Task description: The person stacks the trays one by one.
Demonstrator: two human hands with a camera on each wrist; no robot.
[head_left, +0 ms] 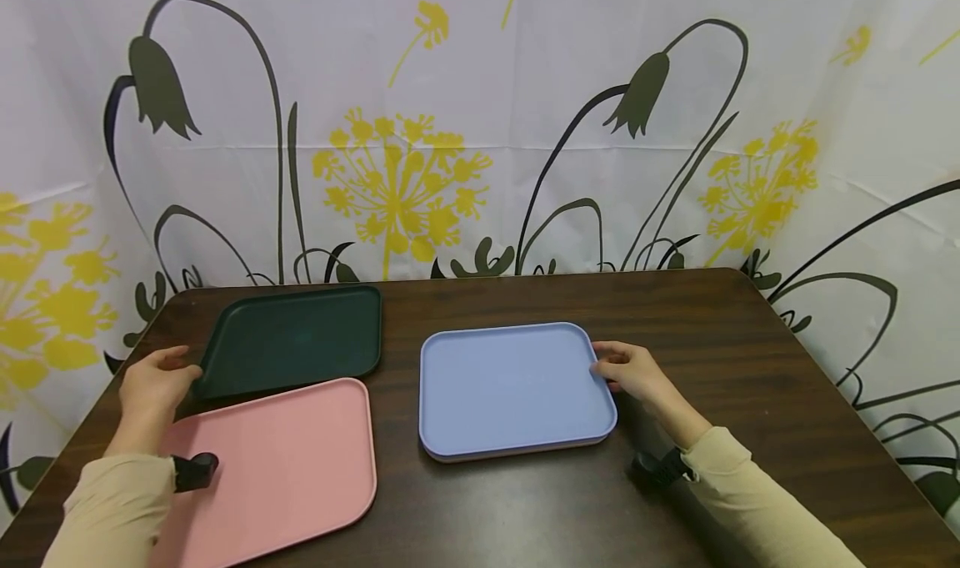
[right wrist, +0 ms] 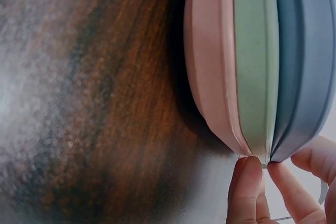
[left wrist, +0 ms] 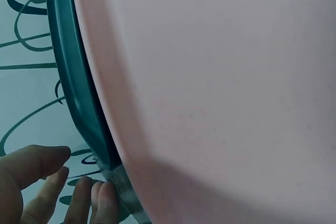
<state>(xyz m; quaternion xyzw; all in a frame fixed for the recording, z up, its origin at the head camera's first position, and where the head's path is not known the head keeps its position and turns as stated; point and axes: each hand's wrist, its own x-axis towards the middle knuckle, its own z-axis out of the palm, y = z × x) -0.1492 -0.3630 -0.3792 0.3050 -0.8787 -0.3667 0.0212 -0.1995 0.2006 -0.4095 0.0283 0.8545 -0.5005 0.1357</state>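
Note:
My left hand [head_left: 156, 384] is beside the left front corner of a dark green tray [head_left: 296, 339]. In the left wrist view its thumb and fingers [left wrist: 50, 167] stand apart, holding nothing. A pink tray [head_left: 288, 468] lies in front of the green one, partly under my left forearm. My right hand [head_left: 633, 372] is at the right edge of a tray stack topped by a blue tray [head_left: 513, 389]. The right wrist view shows thumb and a finger pinching the blue tray's rim, other fingertips against the light green tray [right wrist: 256, 72] and pink lower tray [right wrist: 210, 61].
All the trays lie on a dark wood table [head_left: 675, 309]. A white curtain [head_left: 480, 76] printed with yellow and green plants hangs behind it and at the sides. Each wrist carries a black strap [head_left: 193, 472] with a small device.

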